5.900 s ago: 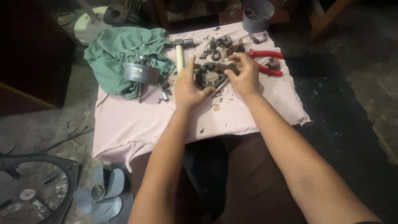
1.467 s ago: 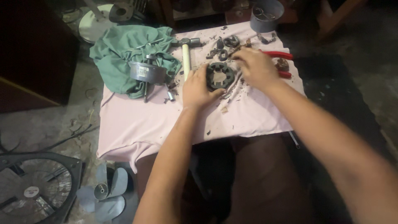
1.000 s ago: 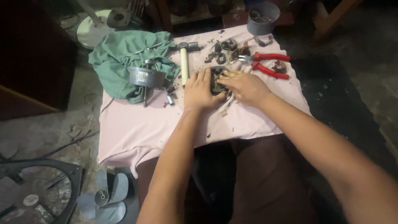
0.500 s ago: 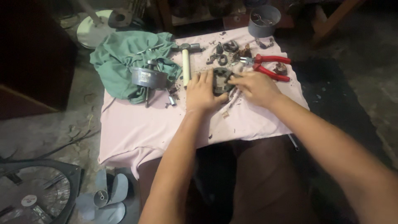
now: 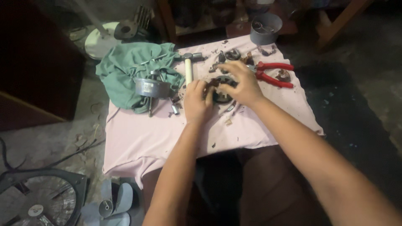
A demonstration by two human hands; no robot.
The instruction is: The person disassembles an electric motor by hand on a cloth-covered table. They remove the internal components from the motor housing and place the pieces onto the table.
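Observation:
A dark round motor stator point(image 5: 220, 93) lies on a pink cloth point(image 5: 176, 138) spread over a low table. My left hand point(image 5: 197, 101) grips its left side. My right hand point(image 5: 238, 81) is curled over its top right, fingers on the rim. Much of the stator is hidden under both hands. Small dark bits and a few loose wires lie around it.
Red-handled pliers point(image 5: 272, 73) lie right of my hands. A hammer point(image 5: 188, 67) with a pale handle, a grey motor housing point(image 5: 151, 88) on a green rag point(image 5: 130, 69), and a grey tin point(image 5: 266, 28) sit further back. A fan guard point(image 5: 37, 201) and fan blade point(image 5: 111, 205) rest on the floor at left.
Both hands have stayed on the stator. My right hand has shifted up over its top edge, and the view has moved slightly.

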